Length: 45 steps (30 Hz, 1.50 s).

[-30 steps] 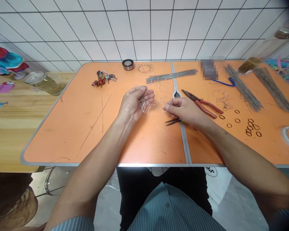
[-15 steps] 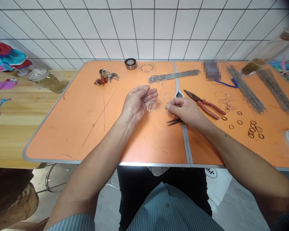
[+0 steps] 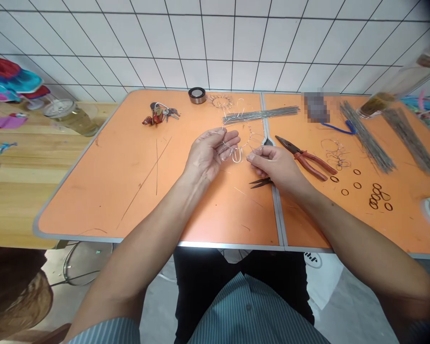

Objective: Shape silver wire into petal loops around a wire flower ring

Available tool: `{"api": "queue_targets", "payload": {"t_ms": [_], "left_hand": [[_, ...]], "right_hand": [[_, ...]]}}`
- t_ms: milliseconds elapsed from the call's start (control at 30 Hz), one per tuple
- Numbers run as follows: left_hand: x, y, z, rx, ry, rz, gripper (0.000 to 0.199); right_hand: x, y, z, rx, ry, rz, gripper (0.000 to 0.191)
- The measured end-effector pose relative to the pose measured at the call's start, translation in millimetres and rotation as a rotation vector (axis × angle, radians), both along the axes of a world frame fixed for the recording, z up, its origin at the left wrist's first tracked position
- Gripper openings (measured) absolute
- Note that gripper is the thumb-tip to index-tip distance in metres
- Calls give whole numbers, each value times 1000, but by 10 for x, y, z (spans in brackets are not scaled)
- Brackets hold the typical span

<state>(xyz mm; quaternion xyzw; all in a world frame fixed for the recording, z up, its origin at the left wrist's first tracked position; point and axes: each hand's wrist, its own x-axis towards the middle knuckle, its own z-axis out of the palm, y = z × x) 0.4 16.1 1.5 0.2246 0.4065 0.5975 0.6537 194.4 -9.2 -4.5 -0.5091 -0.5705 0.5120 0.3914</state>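
Between my hands is a thin silvery wire ring (image 3: 237,155) with bent loops standing out around it. My left hand (image 3: 210,153) pinches its left side between thumb and forefinger, the other fingers spread behind. At its right side, my right hand (image 3: 274,165) closes thumb and fingertips on a part of the same wire. Fine details of the wire at the fingertips are too small to make out. Dark-tipped small pliers (image 3: 261,183) lie partly hidden beneath my right hand. Red-handled pliers (image 3: 304,157) rest just beyond it on the orange table (image 3: 200,215).
A bundle of straight wires (image 3: 261,114) lies behind my hands, near a tape roll (image 3: 197,95) and keys (image 3: 161,113). To the right are another wire bundle (image 3: 367,136), tangled wire (image 3: 337,153), several small dark rings (image 3: 376,195) and a jar (image 3: 376,103).
The wire ring has turned in my hands, its long bent loops shifting to the right. Both hands keep their grip, and the view has tilted slightly.
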Motion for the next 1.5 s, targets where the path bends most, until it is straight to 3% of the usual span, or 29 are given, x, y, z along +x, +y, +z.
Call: {"api": "queue_targets", "payload": {"t_ms": [100,233,467,800,1033,1233,1500], "left_hand": [[9,-9,8,-9,-5,-6,10],[28,-22,8,1,-46,-13,11],[38,-35,25,-4,-51,-35,10],[67,-50,15,3,-66,-8,12],[77,-64,21,-5,-48,-36,15],[100,-79,-7,0,-59,-24,16],[105,-99,3,-2,-41,-55,15]], "right_hand": [[7,9,-5,-19,70,-44,32],[-20,-11,-26,-70,99,24,35],[-20,19,-56,-55,116,7,28],[0,31,-79,-62,178,13,38],[-12,59,-62,-31,259,-120,45],[-49,32,-127,-90,241,8,46],[-62,32,-86,-81,227,-40,38]]}}
